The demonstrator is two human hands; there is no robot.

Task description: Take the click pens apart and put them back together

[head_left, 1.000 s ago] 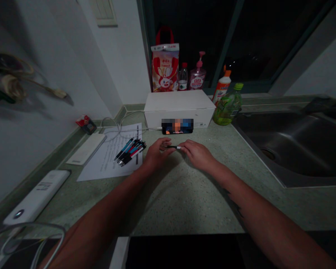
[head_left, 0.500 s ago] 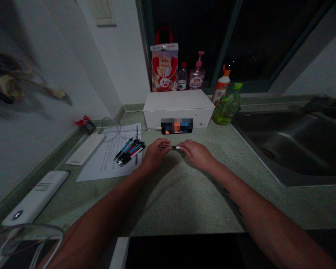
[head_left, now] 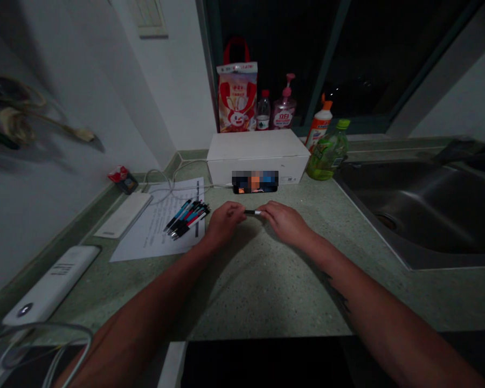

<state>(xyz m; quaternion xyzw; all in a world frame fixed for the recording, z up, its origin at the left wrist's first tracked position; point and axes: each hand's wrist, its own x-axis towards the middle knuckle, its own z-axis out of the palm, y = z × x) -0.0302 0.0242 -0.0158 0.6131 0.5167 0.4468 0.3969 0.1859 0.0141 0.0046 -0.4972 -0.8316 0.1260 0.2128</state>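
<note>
A slim pen (head_left: 252,212), dark with a whitish section toward the right, is held level between my two hands above the counter. My left hand (head_left: 226,218) is closed on its left end, fingers pinched together. At the other end, my right hand (head_left: 283,220) grips it between thumb and fingertips. Both ends of the pen are hidden by fingers. To the left, several pens (head_left: 186,218) in blue, black and red lie in a bunch on a printed sheet of paper (head_left: 139,249).
Behind my hands a phone (head_left: 255,188) leans on a white box (head_left: 258,145), a cable attached. Bottles, including a green one (head_left: 327,159), stand at the back. A metal sink (head_left: 424,215) is at right. A white power bank (head_left: 54,283) lies at left.
My left fingers have shifted slightly left along the pen and closed up, showing a little more of its dark part. The right hand is almost unmoved.
</note>
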